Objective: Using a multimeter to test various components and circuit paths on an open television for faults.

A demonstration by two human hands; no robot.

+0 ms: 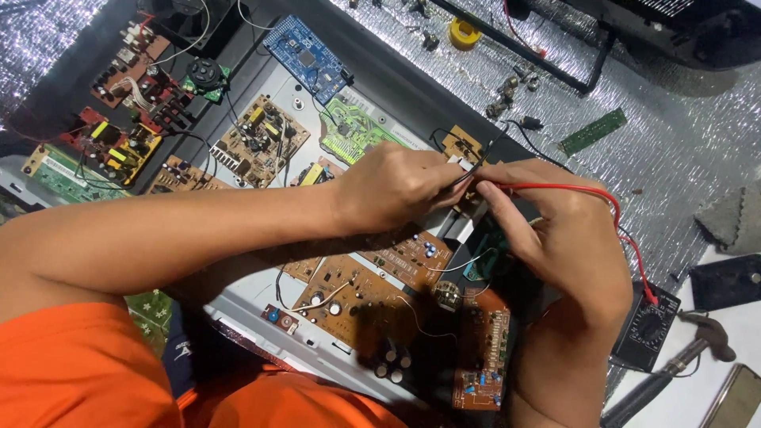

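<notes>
My left hand (396, 186) and my right hand (559, 230) meet over a flat panel covered with circuit boards. The left hand pinches a black probe lead (483, 155) near a small brown board (462, 145). The right hand grips a red probe lead (571, 189) whose wire runs down to a black multimeter (646, 329) at the right. The two fingertips nearly touch. Below the hands lie brown circuit boards (372, 293) with capacitors and a white wire. The probe tips are hidden by my fingers.
A blue board (307, 51), a green board (353, 131) and several brown boards lie at upper left. A loose green strip board (593, 131), a yellow solder roll (464, 33) and small parts rest on silver foil matting. A hammer (674, 364) lies at lower right.
</notes>
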